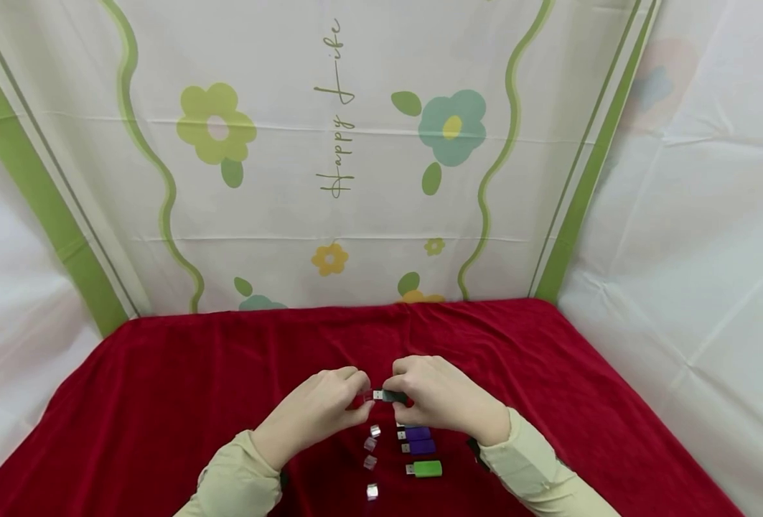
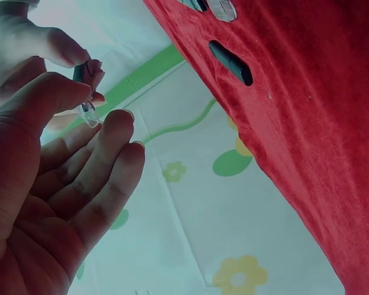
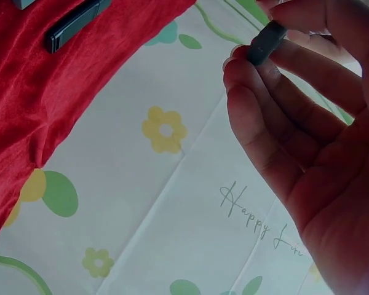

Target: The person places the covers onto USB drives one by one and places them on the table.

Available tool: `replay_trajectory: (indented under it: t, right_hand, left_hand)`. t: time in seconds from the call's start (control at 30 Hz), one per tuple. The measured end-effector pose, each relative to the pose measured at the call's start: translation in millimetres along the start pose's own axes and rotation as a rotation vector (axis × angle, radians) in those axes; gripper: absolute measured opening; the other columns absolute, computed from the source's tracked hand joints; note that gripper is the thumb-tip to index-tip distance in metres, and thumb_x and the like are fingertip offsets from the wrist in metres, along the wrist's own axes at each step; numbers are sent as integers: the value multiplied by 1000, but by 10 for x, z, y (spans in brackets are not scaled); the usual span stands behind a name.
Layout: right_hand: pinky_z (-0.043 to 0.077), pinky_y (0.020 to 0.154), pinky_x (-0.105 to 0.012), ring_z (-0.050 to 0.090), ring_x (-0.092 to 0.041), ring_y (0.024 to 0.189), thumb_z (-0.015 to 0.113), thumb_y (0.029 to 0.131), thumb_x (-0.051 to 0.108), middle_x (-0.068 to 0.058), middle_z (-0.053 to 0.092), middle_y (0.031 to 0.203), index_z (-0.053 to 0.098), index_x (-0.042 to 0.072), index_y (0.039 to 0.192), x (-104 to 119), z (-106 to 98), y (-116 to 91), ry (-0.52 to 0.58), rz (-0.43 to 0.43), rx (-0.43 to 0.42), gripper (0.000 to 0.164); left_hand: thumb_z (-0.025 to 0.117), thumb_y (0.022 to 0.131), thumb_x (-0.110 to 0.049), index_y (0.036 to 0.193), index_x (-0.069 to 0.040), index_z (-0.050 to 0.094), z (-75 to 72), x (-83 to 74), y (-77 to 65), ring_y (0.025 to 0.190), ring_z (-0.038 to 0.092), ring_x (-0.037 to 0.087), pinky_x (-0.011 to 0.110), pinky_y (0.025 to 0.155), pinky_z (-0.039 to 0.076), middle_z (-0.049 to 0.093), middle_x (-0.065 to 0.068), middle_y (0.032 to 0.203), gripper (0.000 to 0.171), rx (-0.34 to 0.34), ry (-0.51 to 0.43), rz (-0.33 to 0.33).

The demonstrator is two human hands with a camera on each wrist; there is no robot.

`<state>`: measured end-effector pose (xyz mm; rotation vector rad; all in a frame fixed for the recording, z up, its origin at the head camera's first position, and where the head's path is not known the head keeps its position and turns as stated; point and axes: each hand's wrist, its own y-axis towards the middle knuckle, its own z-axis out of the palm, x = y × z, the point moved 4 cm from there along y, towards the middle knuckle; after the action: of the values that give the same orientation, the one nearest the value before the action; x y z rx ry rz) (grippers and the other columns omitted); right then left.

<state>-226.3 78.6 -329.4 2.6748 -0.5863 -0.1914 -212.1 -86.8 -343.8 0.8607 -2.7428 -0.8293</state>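
Near the middle of the table, my right hand [image 1: 446,398] pinches a dark USB flash drive [image 1: 395,396] between thumb and fingers, its metal plug pointing left. My left hand [image 1: 323,406] pinches a small clear cap [image 1: 367,395] right at the tip of that plug. The left wrist view shows the clear cap [image 2: 89,114] in line with the dark drive [image 2: 81,75]. Seen from the right wrist, the drive's dark body [image 3: 267,43] sits between thumb and fingertips, while the cap is hidden there.
Below the hands lie uncapped drives, two purple [image 1: 422,447] and one green [image 1: 428,469]. Several loose clear caps [image 1: 370,462] form a column to their left. A black stick-shaped piece [image 2: 230,62] rests on the red cloth [image 1: 226,359]. Printed curtains [image 1: 381,215] stand behind.
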Motion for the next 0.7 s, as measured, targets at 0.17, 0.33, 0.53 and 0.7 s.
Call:
replay_trajectory:
  t: [0.17, 0.33, 0.53, 0.7]
  right_hand:
    - [22, 49, -13, 26, -1, 56, 71, 65, 3, 12, 30, 63, 56, 22, 63, 18, -7, -5, -26, -21, 2, 24]
    - [22, 48, -13, 25, -1, 56, 75, 63, 3, 12, 29, 62, 57, 20, 62, 34, -18, -10, -16, -31, 12, 25]
    - [21, 50, -13, 24, -1, 56, 73, 64, 3, 12, 29, 62, 55, 22, 62, 55, -28, 0, -4, -31, 31, 26]
    - [21, 50, -13, 24, 0, 55, 72, 65, 3, 13, 30, 62, 54, 22, 63, 57, -49, 5, 13, -15, 34, 26]
  left_hand:
    - [77, 76, -6, 76, -9, 56, 21, -55, -8, 51, 35, 1, 9, 47, 30, 46, -6, 67, 21, 9, 40, 9]
    - [77, 75, -6, 74, -10, 54, 34, -98, 0, 52, 33, 1, 9, 46, 28, 44, -6, 66, 23, 15, 76, 13]
    - [77, 75, -6, 75, -11, 52, 34, -117, 0, 52, 30, 1, 9, 46, 26, 39, -8, 66, 25, 4, 81, 25]
    - [77, 74, -6, 77, -11, 55, 13, -113, -3, 52, 30, 0, 9, 46, 26, 41, -7, 68, 23, -29, 89, 28]
